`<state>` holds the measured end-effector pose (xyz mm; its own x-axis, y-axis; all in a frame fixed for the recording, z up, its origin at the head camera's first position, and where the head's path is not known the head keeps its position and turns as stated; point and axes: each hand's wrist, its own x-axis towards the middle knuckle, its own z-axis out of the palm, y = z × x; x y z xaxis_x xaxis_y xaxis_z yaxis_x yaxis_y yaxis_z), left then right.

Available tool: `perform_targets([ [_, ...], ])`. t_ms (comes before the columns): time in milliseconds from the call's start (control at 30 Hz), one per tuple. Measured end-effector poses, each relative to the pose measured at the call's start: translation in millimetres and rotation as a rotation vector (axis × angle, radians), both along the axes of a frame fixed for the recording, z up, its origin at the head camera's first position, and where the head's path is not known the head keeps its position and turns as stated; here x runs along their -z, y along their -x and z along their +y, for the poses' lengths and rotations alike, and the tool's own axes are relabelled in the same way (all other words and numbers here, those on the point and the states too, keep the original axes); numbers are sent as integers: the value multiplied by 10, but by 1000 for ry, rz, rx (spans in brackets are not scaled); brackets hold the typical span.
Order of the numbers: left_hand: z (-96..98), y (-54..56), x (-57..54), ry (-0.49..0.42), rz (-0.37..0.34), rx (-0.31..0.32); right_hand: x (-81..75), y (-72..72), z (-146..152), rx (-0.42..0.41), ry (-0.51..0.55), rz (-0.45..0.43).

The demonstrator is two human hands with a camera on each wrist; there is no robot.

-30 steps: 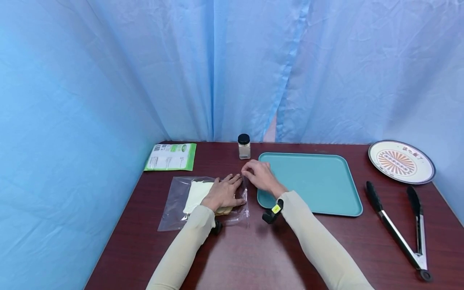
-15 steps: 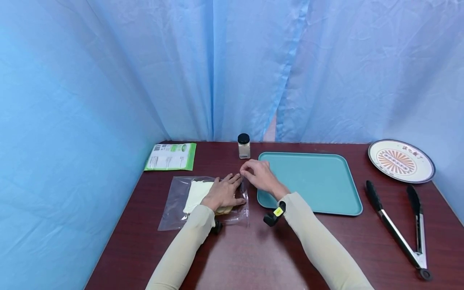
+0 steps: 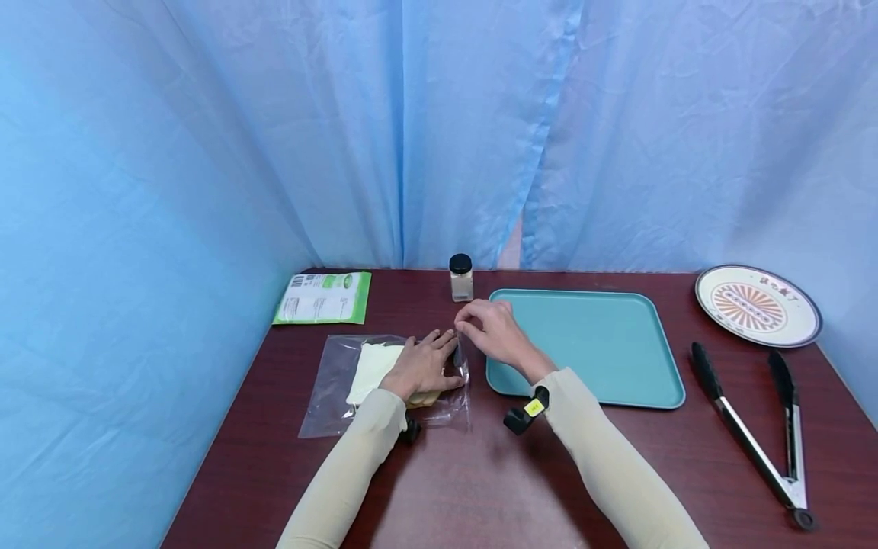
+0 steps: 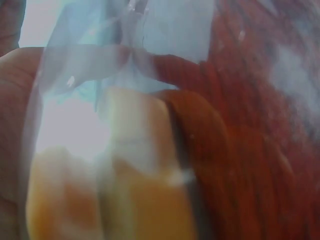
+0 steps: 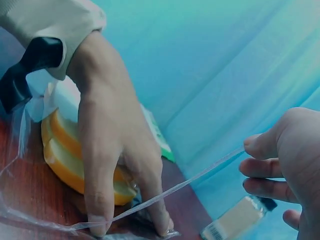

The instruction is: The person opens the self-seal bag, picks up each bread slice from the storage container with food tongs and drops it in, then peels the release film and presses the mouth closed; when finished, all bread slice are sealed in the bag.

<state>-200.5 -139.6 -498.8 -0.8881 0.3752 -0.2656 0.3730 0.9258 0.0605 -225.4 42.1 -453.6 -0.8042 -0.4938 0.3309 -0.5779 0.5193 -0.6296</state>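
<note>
A clear plastic bag (image 3: 329, 389) lies flat on the dark red table, with slices of bread (image 3: 373, 370) inside. Their golden crusts (image 5: 65, 167) show in the right wrist view. My left hand (image 3: 427, 366) rests over the bread and the bag's right part, fingers spread, covering much of the slices. At the bag's far right corner my right hand (image 3: 495, 329) pinches the edge between thumb and fingers. In the right wrist view that edge is drawn up in a taut line from beside the left fingertips to the right hand (image 5: 285, 165). The left wrist view is blurred by plastic.
A teal tray (image 3: 583, 343) lies under the right forearm's far side. Behind the hands stands a black-capped jar (image 3: 462, 282). A green-and-white packet (image 3: 322, 297) lies back left; a patterned plate (image 3: 757, 305) and tongs (image 3: 754, 450) lie at right. Blue curtains (image 3: 439, 137) surround the table.
The right wrist with its strap has shifted slightly to the right, while its fingertips stay at the bag's corner. The left hand and the bag look unchanged.
</note>
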Motion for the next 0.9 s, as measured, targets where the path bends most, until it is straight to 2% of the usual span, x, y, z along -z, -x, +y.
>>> perform_targets([
  [900, 2, -8, -1, -18, 2, -3, -399, -189, 78, -47, 68, 139],
])
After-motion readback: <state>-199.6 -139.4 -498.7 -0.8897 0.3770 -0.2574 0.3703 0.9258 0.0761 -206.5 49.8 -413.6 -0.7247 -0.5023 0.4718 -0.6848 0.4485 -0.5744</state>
